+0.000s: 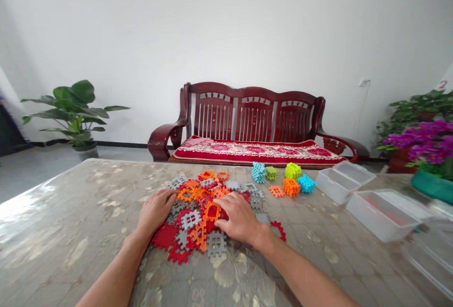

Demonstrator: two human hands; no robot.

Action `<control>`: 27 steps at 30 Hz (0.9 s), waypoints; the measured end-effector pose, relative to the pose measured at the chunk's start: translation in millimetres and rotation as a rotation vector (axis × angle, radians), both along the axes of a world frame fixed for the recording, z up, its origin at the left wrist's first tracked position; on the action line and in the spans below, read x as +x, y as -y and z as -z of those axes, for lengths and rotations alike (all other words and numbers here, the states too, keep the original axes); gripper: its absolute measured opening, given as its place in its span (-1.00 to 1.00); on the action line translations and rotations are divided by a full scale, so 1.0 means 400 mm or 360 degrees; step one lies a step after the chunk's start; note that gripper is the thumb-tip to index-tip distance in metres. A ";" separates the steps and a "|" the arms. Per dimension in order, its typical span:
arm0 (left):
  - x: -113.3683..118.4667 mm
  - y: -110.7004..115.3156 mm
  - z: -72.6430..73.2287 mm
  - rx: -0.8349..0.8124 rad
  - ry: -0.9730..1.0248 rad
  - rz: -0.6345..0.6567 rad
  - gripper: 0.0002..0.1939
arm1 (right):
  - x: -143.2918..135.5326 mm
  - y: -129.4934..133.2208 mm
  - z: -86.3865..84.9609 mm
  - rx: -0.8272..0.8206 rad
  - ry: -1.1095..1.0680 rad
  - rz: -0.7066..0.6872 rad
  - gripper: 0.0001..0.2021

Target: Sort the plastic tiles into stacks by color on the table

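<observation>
A loose heap of flat notched plastic pieces in orange, red and grey lies on the table [106, 231]. My left hand [157, 208] rests at the heap's left edge, its fingertips by the orange and grey pieces; whether it grips one cannot be made out. Over the right part of the heap is my right hand [236, 216], thumb and fingers apart, touching an orange piece with a window-like opening [212, 211]. A red square piece [165, 236] and a grey window piece [216, 243] lie near the front.
Stacked blue [258, 173], lime green [293, 171] and orange [291, 187] pieces stand behind and right of the heap. Clear plastic boxes [382, 215] are at the right, near purple flowers [424, 140]. A wooden bench [253, 113] stands beyond the table.
</observation>
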State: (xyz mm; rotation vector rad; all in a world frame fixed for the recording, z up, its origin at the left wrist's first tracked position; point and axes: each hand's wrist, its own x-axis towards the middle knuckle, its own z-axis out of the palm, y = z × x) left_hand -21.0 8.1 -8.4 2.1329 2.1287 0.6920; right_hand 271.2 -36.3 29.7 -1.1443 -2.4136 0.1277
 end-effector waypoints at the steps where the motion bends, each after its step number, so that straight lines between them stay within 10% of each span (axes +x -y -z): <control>1: 0.000 0.000 0.001 0.0005 0.0006 0.0000 -0.55 | 0.008 0.003 -0.002 0.0032 -0.0052 0.0032 -0.52; 8: 0.000 -0.001 0.002 0.0030 0.0004 0.0008 -0.55 | 0.185 -0.032 -0.027 -0.0125 -0.0351 0.0686 -0.67; 14: -0.002 -0.002 0.004 0.0026 -0.0011 0.0003 -0.54 | 0.335 -0.104 0.039 -0.0371 -0.0370 0.0927 -0.53; 21: -0.005 -0.003 0.007 0.0029 0.0003 0.0008 -0.55 | 0.319 -0.104 0.066 -0.0236 -0.0254 0.0973 -0.77; 27: -0.006 -0.005 0.009 -0.0011 -0.0033 0.0011 -0.51 | 0.295 -0.084 0.061 -0.0165 -0.0210 0.0984 -0.58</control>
